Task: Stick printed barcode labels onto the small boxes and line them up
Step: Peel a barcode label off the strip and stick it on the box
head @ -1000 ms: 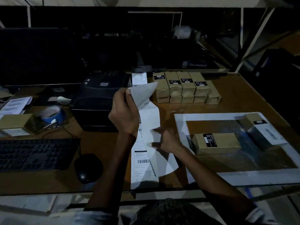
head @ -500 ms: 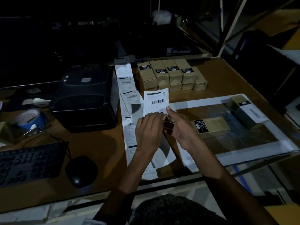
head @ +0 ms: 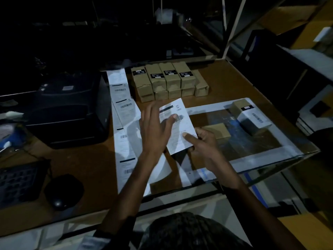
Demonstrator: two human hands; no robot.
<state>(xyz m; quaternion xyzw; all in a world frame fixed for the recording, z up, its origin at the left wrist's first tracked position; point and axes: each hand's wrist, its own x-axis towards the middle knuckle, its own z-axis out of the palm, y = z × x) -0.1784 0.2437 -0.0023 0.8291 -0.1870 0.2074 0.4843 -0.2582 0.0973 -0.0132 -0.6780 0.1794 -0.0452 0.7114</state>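
**Label pressed onto a box at the packing desk**

A person's left hand (head: 155,130) lies flat with straight fingers across a peeled barcode label (head: 177,126), smoothing it down. The right hand (head: 201,141) grips a small brown box (head: 219,130) from below, thumb pinning the label's lower corner. The box is mostly hidden by the label and the hands, and sits over the left edge of the taped mat (head: 270,152). A finished box (head: 252,117), wrapped in its white label, lies further back on the mat. The unlabelled stack (head: 167,80) stands in a row near the desk's far edge, well apart from the hands. A strip of printed labels (head: 124,127) runs down the desk from the black printer (head: 68,109).

The label looks thin and limp, likely to crease or stick to itself, so it is best held by its edges and pressed from the middle outward. The cardboard box appears light and stiff, and should take firm pressure if held by its long sides. How squarely the label sits cannot be told in this dim light.
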